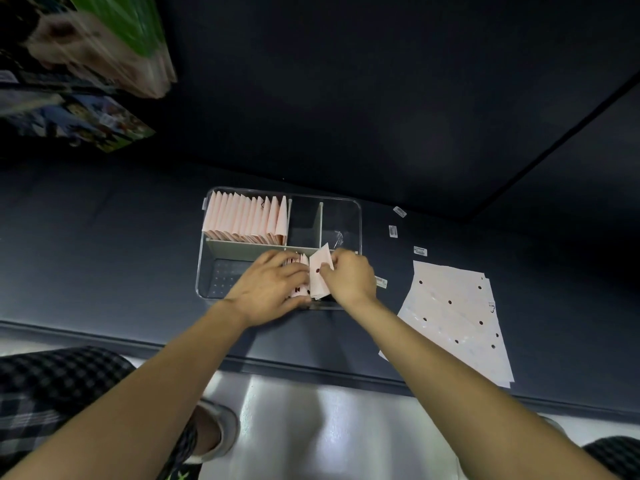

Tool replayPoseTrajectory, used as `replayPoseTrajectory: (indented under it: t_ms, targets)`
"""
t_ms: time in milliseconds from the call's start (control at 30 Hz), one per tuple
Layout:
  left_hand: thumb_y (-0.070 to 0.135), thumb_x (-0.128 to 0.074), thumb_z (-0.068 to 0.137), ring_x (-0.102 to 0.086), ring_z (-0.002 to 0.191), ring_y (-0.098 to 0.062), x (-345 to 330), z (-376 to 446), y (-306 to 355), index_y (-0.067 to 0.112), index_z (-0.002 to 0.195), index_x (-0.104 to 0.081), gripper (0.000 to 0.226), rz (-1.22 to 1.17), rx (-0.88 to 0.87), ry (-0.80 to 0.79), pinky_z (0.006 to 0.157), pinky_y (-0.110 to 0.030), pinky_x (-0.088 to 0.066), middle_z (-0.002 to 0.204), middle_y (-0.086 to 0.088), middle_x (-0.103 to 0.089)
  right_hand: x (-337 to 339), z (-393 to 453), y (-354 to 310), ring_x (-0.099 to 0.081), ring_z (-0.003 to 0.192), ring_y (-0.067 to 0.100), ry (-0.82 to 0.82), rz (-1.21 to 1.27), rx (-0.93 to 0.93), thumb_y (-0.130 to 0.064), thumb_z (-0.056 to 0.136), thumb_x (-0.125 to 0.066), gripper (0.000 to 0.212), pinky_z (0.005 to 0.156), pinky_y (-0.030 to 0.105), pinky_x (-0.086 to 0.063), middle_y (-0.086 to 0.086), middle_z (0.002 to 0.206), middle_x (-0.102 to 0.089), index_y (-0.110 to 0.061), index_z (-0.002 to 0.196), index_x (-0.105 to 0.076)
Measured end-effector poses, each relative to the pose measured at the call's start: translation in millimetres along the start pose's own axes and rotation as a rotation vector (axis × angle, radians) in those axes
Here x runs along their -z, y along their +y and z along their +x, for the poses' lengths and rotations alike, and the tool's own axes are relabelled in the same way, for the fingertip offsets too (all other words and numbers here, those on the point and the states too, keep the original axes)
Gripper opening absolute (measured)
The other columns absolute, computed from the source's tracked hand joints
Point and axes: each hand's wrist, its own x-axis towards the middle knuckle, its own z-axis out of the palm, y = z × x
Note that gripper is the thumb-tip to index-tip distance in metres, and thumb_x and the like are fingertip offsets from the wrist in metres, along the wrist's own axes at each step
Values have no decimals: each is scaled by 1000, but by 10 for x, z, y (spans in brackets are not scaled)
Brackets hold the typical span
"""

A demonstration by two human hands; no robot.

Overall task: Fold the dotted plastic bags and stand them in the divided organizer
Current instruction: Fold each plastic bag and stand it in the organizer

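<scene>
Clearly the work centres on the clear plastic divided organizer (358, 216) in the middle of the frame, on the dark tabletop (104, 244). The right hand (349, 277) pinches a folded pale pink dotted plastic bag (320, 271) between thumb and fingertips, holding it on edge over the near compartment, probably so it can drop in beside the ones already there. The left hand (268, 287) lies with its fingers straight and close together against a small stack of folded bags (298, 268) in that compartment; I judge it is pressing them upright and to one side to keep a gap. The held bag's long axis runs from the lower centre toward the top of the frame, tilted a little right, its pointed corner aimed at the far wall. At the upper left of the organizer, a full row of folded pink bags (246, 220) stands packed, peaks up. The two upper right compartments look empty of bags. At the lower right of the frame, a loose pile of flat dotted bags (457, 320) waits, well apart from the organizer.
</scene>
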Motion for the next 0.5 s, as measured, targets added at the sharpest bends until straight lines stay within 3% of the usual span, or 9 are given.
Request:
replayPoseTrajectory:
  t_ms: [167,267,367,500]
  targets:
    - [50,-53,87,-52,118,-26,-17,7,40,16,104,-66,40,-9,21,1,99,-39,-40,116,3,-65,-134,-6,-95,-62,93,37,44,-153,79,-16,88,-49,17,62,30,-36,16,100,-66,-5,98,-59]
    - [48,-59,85,-53,117,-28,-29,-5,60,14,105,-67,40,-22,28,21,99,-40,-40,116,1,-66,-148,-28,-57,-62,94,38,46,-153,121,-29,94,-46,27,64,33,-40,19,100,-67,-4,101,-55]
    - [52,-49,86,-53,117,-27,-26,8,98,13,102,-68,46,-12,31,13,101,-41,-39,114,1,-66,-162,-119,49,-62,92,38,68,-171,158,-39,96,-41,35,63,33,-36,17,96,-67,-6,97,-54]
    - [58,-44,88,-42,129,-27,-76,23,142,14,119,-62,57,15,43,-67,114,-43,-23,130,-1,-57,-173,-184,113,-63,90,36,82,-230,189,-35,96,-42,31,63,32,-34,13,95,-68,-10,93,-60]
